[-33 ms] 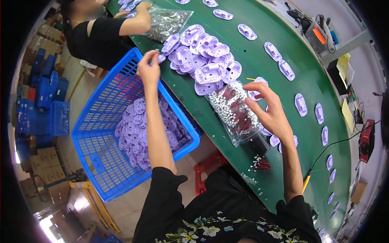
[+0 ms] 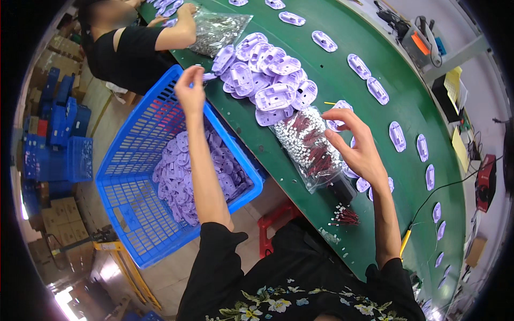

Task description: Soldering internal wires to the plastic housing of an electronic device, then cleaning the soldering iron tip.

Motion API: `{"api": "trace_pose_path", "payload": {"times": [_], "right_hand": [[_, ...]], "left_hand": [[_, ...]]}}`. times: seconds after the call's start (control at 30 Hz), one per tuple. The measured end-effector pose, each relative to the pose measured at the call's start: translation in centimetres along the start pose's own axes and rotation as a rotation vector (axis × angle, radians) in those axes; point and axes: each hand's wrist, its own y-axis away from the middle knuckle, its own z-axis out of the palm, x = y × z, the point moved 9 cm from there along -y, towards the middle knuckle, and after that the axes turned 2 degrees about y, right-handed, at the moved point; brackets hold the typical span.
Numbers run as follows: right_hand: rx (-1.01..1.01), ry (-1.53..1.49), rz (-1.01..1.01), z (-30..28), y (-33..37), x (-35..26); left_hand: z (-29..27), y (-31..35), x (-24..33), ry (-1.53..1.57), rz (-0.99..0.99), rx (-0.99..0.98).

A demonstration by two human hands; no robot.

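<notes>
A worker's bare hands reached out over a green table (image 2: 332,80) where lilac plastic casings lay at several stages of handling. The left hand (image 2: 190,88) was raised above the edge of a blue basket (image 2: 256,187), its fingertips drawn together just beside a single lilac casing (image 2: 209,76); whether they gripped it could not be told. The right hand (image 2: 357,144) held nothing visible, its thumb and forefinger parted and curved above a clear bag of white connectors (image 2: 308,147) with red wires. On the table near the basket, a heap of casings (image 2: 274,96) sat stacked and overlapping, while a string of spaced casings (image 2: 397,136) ran along the far side, most of them set apart. That much looked laid out; far more appeared left, with the heap tall and a deep pile of lilac pieces (image 2: 179,176) filling the lower part of the basket. The connector bag seemed well stocked, and a loose cluster of red-wired connectors (image 2: 345,215) lay nearby. Whether any spaced casing carried wiring was too small to judge. A co-worker (image 2: 139,48) in black sat at the upper left, beside another clear bag (image 2: 219,29).
</notes>
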Motion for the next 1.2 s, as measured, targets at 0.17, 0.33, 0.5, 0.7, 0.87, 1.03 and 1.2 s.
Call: {"api": "trace_pose_path", "payload": {"times": [0.17,0.33,0.5,0.7,0.87,1.03,1.2], "right_hand": [[0.026,-0.164,0.122,-1.9,2.3,2.4],[-0.046,-0.921,0.351,-0.2,3.7,3.1],[-0.165,-1.366,0.442,2.9,6.0,-0.2],[0.12,-1.198,0.389,0.2,8.5,-0.5],[0.199,-1.108,0.393,-0.5,11.0,-0.2],[0.225,-1.051,0.417,-0.5,12.3,0.3],[0.305,-0.975,0.449,-0.1,13.7,1.4]], "left_hand": [[1.8,0.0,9.3,0.354,-0.045,-0.024],[8.3,4.8,19.9,0.824,0.036,-0.422],[15.0,12.4,23.4,1.063,-0.096,-0.643],[18.9,17.2,22.6,1.183,-0.258,-0.71],[18.2,19.1,22.9,1.178,-0.268,-0.743],[17.3,20.6,22.8,1.078,-0.294,-0.718],[15.7,22.0,23.8,0.697,-0.209,-0.521]]}}
